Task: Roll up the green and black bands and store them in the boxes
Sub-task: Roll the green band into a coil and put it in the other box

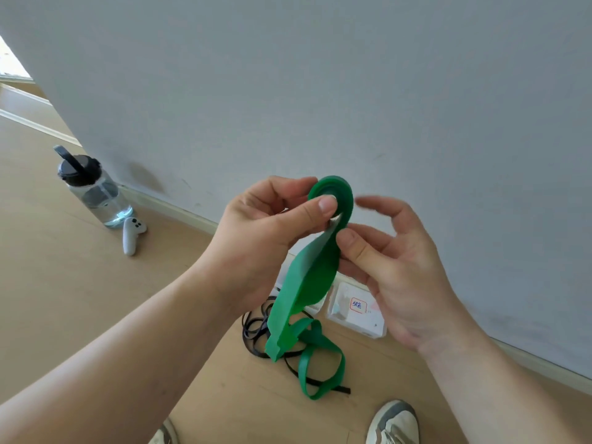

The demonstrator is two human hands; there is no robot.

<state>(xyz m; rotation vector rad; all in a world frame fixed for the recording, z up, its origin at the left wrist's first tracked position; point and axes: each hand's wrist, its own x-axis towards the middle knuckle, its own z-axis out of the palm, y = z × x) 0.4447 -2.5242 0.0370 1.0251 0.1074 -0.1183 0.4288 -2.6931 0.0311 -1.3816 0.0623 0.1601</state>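
Left hand (262, 229) pinches the coiled top of the green band (314, 277), whose tail hangs straight down, touching the thumb of the loose-fingered right hand (400, 267).

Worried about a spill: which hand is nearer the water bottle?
Left. The left hand, pinching the rolled green band, is right of the water bottle; the right hand lies farther right, past the band.

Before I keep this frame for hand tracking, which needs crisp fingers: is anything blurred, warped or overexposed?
Head view, the right hand has motion-blurred fingers, while the left hand and the rolled green band it pinches are sharp; head view, the wide lens stretches the left forearm toward the corner; head view, the window at top left is blown out white, and the light elsewhere is soft.
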